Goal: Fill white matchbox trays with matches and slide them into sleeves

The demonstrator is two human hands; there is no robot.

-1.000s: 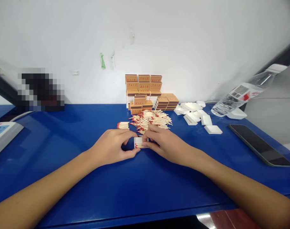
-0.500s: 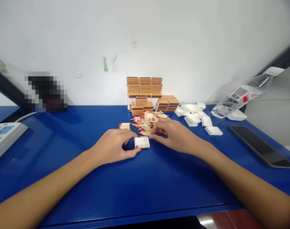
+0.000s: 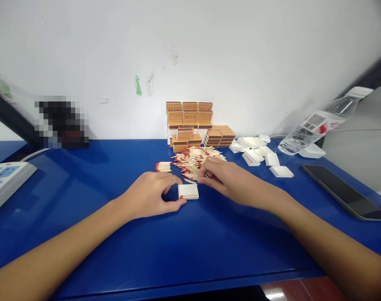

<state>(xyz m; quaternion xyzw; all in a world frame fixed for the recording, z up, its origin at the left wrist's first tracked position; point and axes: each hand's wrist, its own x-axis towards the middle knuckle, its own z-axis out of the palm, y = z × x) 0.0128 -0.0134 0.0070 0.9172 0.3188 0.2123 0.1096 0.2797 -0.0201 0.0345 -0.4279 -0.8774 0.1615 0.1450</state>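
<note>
The left hand (image 3: 153, 194) is gripping a white matchbox tray (image 3: 188, 189) by its left end; red-headed matches (image 3: 189, 197) are lying inside. The right hand (image 3: 226, 179) is holding its fingertips close together beside the match heap (image 3: 190, 161); I cannot tell if they are pinching anything. Matchboxes (image 3: 190, 116) are standing stacked beyond the hands.

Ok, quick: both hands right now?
Left hand: holding white tray by its left end.
Right hand: nearly closed beside matches; whether holding one can't be told.
</note>
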